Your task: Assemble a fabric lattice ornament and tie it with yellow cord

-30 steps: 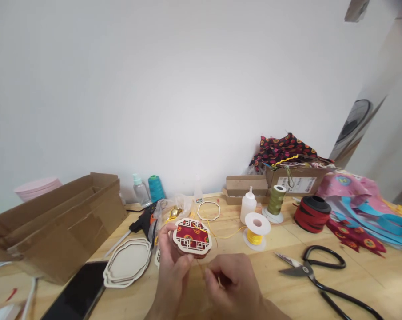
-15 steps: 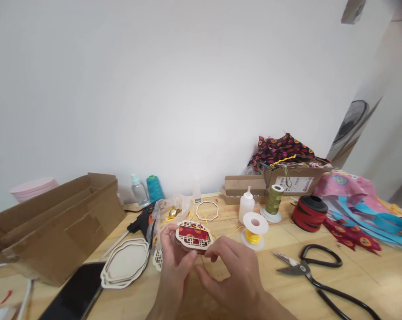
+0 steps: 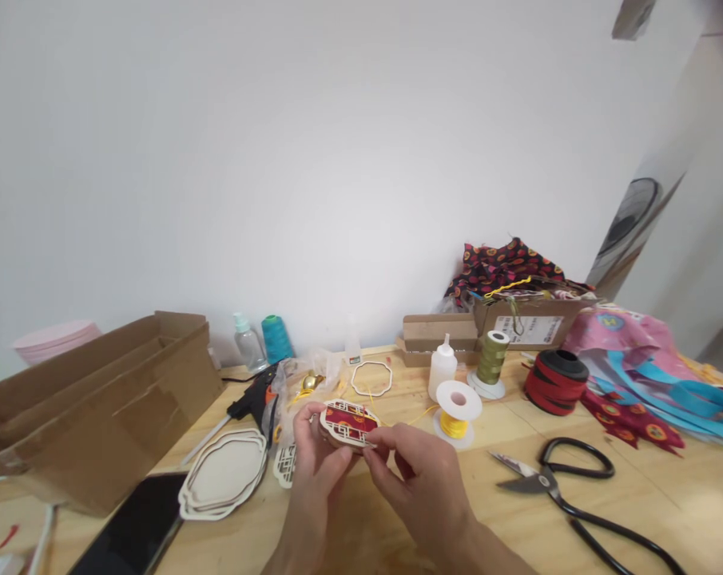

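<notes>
My left hand (image 3: 316, 471) grips a scalloped wooden lattice ornament (image 3: 347, 425) by its left side and near edge. Red patterned fabric shows through the ornament's cut-out face, which is tilted toward me. A thin yellow cord (image 3: 424, 415) runs from the ornament's far side to the yellow cord spool (image 3: 457, 411). At the ornament's right edge, my right hand (image 3: 421, 475) has thumb and forefinger pinched together; what lies between the fingertips is too small to make out. Beneath my left hand, another lattice piece (image 3: 284, 465) lies partly hidden.
Black-handled scissors (image 3: 553, 483) lie open at right. Behind stand a white squeeze bottle (image 3: 442, 369), a green thread spool (image 3: 491, 357) and a red ribbon roll (image 3: 556, 382). Left are wooden frames (image 3: 226, 475), a phone (image 3: 133, 523), a glue gun (image 3: 256, 399) and a cardboard box (image 3: 109, 415).
My right fingers have moved up to the ornament's right edge, and the thumb has closed against the forefinger. The ornament has shifted slightly; my left hand keeps its grip.
</notes>
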Tool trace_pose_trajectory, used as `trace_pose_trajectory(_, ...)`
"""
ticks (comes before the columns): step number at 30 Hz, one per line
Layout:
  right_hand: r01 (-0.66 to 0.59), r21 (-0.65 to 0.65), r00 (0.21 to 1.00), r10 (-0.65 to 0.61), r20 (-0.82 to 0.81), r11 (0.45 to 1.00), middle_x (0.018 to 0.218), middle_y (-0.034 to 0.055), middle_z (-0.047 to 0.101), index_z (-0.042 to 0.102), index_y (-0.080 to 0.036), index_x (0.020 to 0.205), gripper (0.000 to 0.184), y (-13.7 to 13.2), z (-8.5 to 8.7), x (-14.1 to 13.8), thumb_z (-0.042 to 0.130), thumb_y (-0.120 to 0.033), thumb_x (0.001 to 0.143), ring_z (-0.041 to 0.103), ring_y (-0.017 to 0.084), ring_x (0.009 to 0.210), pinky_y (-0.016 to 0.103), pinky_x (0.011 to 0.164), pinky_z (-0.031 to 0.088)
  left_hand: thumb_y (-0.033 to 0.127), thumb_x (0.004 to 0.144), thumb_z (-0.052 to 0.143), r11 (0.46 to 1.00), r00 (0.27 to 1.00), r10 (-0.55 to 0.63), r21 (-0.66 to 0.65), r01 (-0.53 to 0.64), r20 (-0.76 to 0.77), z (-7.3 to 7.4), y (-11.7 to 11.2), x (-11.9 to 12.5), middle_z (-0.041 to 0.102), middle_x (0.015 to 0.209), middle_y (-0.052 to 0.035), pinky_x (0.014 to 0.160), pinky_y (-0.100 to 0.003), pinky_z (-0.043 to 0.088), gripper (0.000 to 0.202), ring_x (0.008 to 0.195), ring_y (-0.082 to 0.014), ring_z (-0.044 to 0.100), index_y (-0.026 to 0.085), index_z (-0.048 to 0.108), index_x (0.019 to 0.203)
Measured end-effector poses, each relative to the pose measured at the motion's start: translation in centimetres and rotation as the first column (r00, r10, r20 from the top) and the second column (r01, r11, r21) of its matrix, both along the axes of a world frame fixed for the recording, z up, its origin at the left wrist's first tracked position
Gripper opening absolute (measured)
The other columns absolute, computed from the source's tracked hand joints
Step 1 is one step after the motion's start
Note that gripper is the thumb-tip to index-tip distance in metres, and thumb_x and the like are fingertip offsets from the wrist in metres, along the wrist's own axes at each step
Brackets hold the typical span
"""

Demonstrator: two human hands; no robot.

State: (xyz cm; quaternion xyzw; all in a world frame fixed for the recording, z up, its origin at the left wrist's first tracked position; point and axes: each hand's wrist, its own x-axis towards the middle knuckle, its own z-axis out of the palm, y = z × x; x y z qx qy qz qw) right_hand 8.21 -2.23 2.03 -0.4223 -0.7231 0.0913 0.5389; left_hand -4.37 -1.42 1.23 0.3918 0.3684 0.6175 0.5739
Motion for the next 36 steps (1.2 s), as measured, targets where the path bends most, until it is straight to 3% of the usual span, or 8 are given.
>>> trace_pose_trajectory(8,0.026,0.111,0.992,-0.039,0.117,0.993,0.052,-0.0012,0.061,0.065,-0.019,0.069,0.016,0.11,-0.41,-0.16,0.051,-0.019,0.077,0.052,0.008,0.045,0.017,0.045,0.035,0.019,0.061,0.056,0.996,0.995,0.075,-0.040,-0.077,-0.059,0.33,-0.18,0.10,0.057,0.080,0.0030,0.061,-0.024,0.044,0.042,0.070,-0.0140,0.054,0.027,0.035,0.097)
trace_pose_trajectory(13,0.089,0.222,0.954,-0.147,0.262,0.971,0.047,-0.0016,0.059,0.064,-0.020,0.064,0.020,-0.27,-0.51,-0.65,0.049,-0.020,0.078,0.051,0.009,0.040,0.021,0.040,0.029,0.016,0.055,0.056,0.984,0.985,0.156,-0.069,-0.161,-0.072,0.03,0.03,0.03,0.056,0.076,0.0042,0.059,-0.024,0.042,0.044,0.066,-0.0138,0.054,0.026,0.038,0.094)
trace_pose_trajectory(21,0.128,0.247,0.922,-0.207,0.328,0.961,0.045,-0.0024,0.057,0.060,-0.019,0.058,0.022,-0.32,-0.33,-0.69,0.048,-0.017,0.076,0.048,0.009,0.038,0.024,0.040,0.023,0.017,0.057,0.056,0.985,0.983,0.142,-0.078,-0.151,-0.112,0.13,-0.04,0.27,0.055,0.073,0.0043,0.059,-0.025,0.042,0.039,0.063,-0.0130,0.053,0.025,0.036,0.090)
trace_pose_trajectory(25,0.128,0.312,0.881,-0.253,0.400,0.941,0.045,-0.0024,0.056,0.056,-0.019,0.056,0.022,-0.35,-0.42,-0.60,0.048,-0.015,0.076,0.047,0.010,0.038,0.027,0.042,0.021,0.017,0.054,0.057,0.975,0.984,0.135,-0.163,-0.152,-0.112,-0.18,0.34,0.42,0.052,0.067,0.0067,0.051,-0.022,0.040,0.043,0.057,-0.0120,0.051,0.026,0.033,0.088)
trace_pose_trajectory(29,0.111,0.322,0.865,-0.251,0.435,0.940,0.047,-0.0025,0.055,0.055,-0.019,0.060,0.023,-0.24,-0.59,-0.44,0.045,-0.016,0.080,0.047,0.011,0.040,0.027,0.042,0.021,0.016,0.052,0.055,0.955,0.984,0.160,-0.240,-0.175,-0.082,-0.48,0.65,0.58,0.048,0.062,0.0085,0.047,-0.020,0.036,0.044,0.052,-0.0103,0.048,0.026,0.032,0.088)
trace_pose_trajectory(36,0.046,0.264,0.857,-0.173,0.485,0.963,0.054,-0.0026,0.057,0.055,-0.020,0.069,0.016,-0.14,-0.69,-0.05,0.047,-0.019,0.082,0.048,0.012,0.047,0.028,0.045,0.024,0.015,0.052,0.055,0.950,0.972,0.205,-0.217,-0.226,-0.114,0.20,0.31,0.84,0.050,0.063,0.0078,0.048,-0.020,0.037,0.042,0.053,-0.0106,0.050,0.025,0.033,0.087)
